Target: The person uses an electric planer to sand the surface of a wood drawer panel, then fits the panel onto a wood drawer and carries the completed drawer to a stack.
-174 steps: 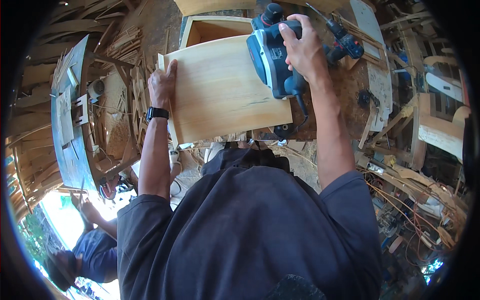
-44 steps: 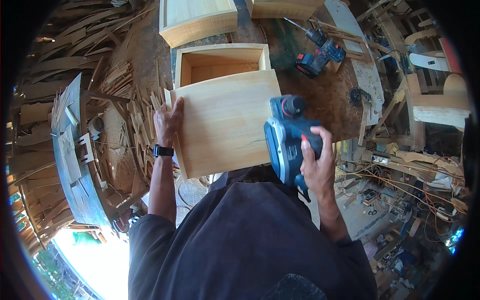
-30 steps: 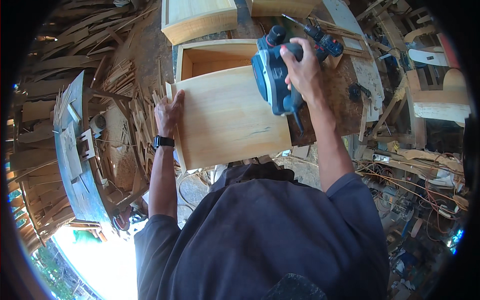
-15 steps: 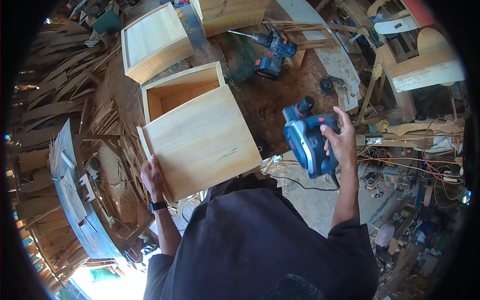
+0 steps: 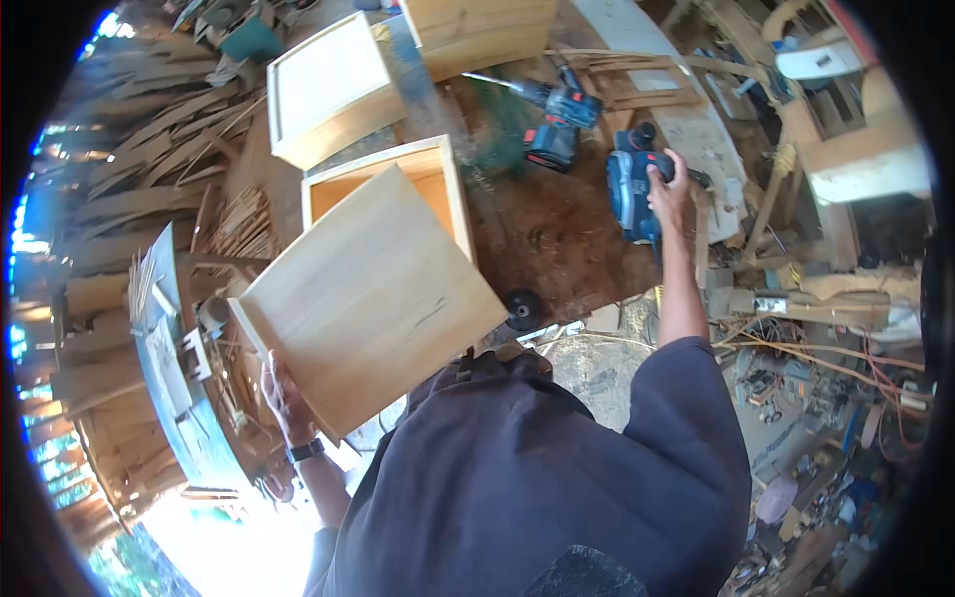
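My left hand (image 5: 285, 400) grips a pale wooden panel (image 5: 373, 298) by its near left edge, where a raised strip runs along it. The panel is tilted toward me and partly covers an open wooden box (image 5: 456, 199) on the workbench. With my right arm stretched out, my right hand (image 5: 672, 194) is closed around the handle of a blue electric planer (image 5: 629, 194) with a black front knob. The planer is at the right side of the bench; whether it touches the surface I cannot tell.
A cordless drill (image 5: 557, 119) with a long bit lies beyond the planer. Two more wooden boxes (image 5: 333, 95) (image 5: 482, 35) stand at the back of the workbench (image 5: 557, 239). A black disc (image 5: 522, 308) sits near its front edge. Wood scraps (image 5: 149, 189) are piled left; cables (image 5: 826, 348) hang at right.
My right hand has carried the planer away from me and to the right, over the bench. The panel in my left hand has turned and come down toward me, to the left.
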`<action>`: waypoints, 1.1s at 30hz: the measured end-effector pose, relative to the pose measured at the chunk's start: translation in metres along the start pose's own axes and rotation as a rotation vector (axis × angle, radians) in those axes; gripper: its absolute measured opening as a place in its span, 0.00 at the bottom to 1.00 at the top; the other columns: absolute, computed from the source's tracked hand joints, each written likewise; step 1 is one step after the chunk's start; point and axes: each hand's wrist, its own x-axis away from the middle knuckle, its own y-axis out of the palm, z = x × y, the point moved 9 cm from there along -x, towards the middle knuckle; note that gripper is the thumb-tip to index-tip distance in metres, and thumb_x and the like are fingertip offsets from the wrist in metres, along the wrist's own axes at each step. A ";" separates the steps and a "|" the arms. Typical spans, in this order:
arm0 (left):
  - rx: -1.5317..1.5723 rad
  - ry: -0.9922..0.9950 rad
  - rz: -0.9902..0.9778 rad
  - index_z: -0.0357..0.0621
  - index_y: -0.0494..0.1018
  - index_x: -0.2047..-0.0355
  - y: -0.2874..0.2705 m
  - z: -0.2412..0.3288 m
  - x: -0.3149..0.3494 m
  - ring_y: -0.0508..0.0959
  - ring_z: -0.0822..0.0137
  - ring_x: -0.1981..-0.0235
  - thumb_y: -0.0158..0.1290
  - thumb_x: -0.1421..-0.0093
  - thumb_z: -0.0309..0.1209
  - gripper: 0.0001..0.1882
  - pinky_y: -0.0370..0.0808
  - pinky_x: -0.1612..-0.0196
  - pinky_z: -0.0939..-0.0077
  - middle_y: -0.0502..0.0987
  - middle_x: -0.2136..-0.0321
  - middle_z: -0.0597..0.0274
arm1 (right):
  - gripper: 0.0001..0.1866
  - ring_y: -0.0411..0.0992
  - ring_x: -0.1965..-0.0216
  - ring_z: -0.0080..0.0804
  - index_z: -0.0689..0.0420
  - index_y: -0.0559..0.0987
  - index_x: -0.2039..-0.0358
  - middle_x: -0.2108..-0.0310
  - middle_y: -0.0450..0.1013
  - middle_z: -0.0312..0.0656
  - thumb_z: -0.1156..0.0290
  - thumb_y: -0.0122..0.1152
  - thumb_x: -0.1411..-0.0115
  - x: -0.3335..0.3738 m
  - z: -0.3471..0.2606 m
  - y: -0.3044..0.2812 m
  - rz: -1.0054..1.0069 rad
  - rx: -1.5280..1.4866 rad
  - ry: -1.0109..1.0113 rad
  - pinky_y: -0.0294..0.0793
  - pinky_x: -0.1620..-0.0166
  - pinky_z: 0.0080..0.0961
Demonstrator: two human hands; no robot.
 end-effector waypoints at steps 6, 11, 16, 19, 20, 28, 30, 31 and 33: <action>0.137 -0.254 0.141 0.39 0.74 0.52 -0.028 -0.114 0.020 0.74 0.72 0.61 0.44 0.26 0.40 0.17 0.69 0.57 0.78 0.74 0.63 0.64 | 0.28 0.67 0.85 0.22 0.50 0.70 0.39 0.69 0.74 0.40 0.61 0.67 0.37 -0.007 0.020 -0.012 -0.112 0.002 0.107 0.67 0.84 0.21; 0.488 -0.530 0.114 0.36 0.74 0.50 0.029 -0.085 0.041 0.77 0.75 0.58 0.45 0.26 0.43 0.21 0.74 0.53 0.79 0.78 0.58 0.63 | 0.32 0.71 0.82 0.26 0.57 0.67 0.38 0.65 0.75 0.44 0.57 0.65 0.37 -0.007 0.004 0.002 -0.232 0.194 0.099 0.71 0.78 0.26; 0.781 -0.545 -0.012 0.35 0.72 0.46 0.061 -0.075 0.034 0.78 0.70 0.55 0.43 0.26 0.44 0.23 0.74 0.49 0.75 0.78 0.54 0.60 | 0.42 0.76 0.49 0.53 0.59 0.62 0.35 0.44 0.72 0.59 0.42 0.60 0.38 -0.016 -0.003 0.001 -0.151 0.610 0.004 0.73 0.46 0.40; 0.880 -0.425 -0.105 0.34 0.66 0.38 0.079 -0.064 0.030 0.75 0.64 0.45 0.39 0.25 0.44 0.27 0.70 0.39 0.70 0.73 0.42 0.54 | 0.45 0.62 0.35 0.59 0.61 0.61 0.33 0.37 0.64 0.63 0.39 0.58 0.38 -0.003 -0.022 0.009 -0.120 0.592 0.090 0.61 0.35 0.44; 0.901 -0.465 -0.072 0.34 0.64 0.37 0.080 -0.084 0.025 0.76 0.63 0.45 0.39 0.25 0.46 0.29 0.71 0.40 0.70 0.74 0.42 0.54 | 0.44 0.63 0.35 0.59 0.61 0.61 0.33 0.37 0.64 0.63 0.40 0.58 0.38 0.001 -0.031 0.011 -0.085 0.591 0.068 0.61 0.35 0.44; 1.347 -0.347 -0.499 0.47 0.71 0.45 0.099 -0.101 -0.020 0.79 0.71 0.69 0.42 0.27 0.53 0.25 0.79 0.67 0.76 0.77 0.65 0.67 | 0.33 0.70 0.41 0.48 0.65 0.68 0.39 0.43 0.71 0.54 0.53 0.61 0.34 0.100 -0.150 0.019 0.193 0.304 -0.250 0.66 0.37 0.35; 1.285 -0.395 -0.384 0.50 0.71 0.46 0.093 -0.105 -0.028 0.78 0.71 0.71 0.41 0.27 0.53 0.23 0.79 0.68 0.76 0.77 0.67 0.68 | 0.28 0.73 0.45 0.38 0.62 0.74 0.45 0.48 0.75 0.49 0.50 0.58 0.33 0.163 -0.203 0.052 0.090 0.003 -0.300 0.72 0.44 0.34; 1.254 -0.404 -0.394 0.49 0.71 0.46 0.092 -0.097 -0.029 0.79 0.71 0.70 0.40 0.27 0.53 0.24 0.79 0.67 0.76 0.77 0.66 0.67 | 0.28 0.73 0.46 0.36 0.62 0.74 0.44 0.49 0.75 0.47 0.51 0.59 0.33 0.200 -0.235 0.075 -0.058 -0.121 -0.261 0.73 0.45 0.33; 1.289 -0.365 -0.521 0.46 0.70 0.45 0.096 -0.082 -0.033 0.80 0.71 0.67 0.39 0.27 0.53 0.26 0.79 0.64 0.75 0.78 0.62 0.65 | 0.28 0.74 0.49 0.30 0.61 0.73 0.43 0.47 0.74 0.44 0.54 0.64 0.35 0.270 -0.285 0.112 -0.413 -0.390 -0.276 0.75 0.50 0.28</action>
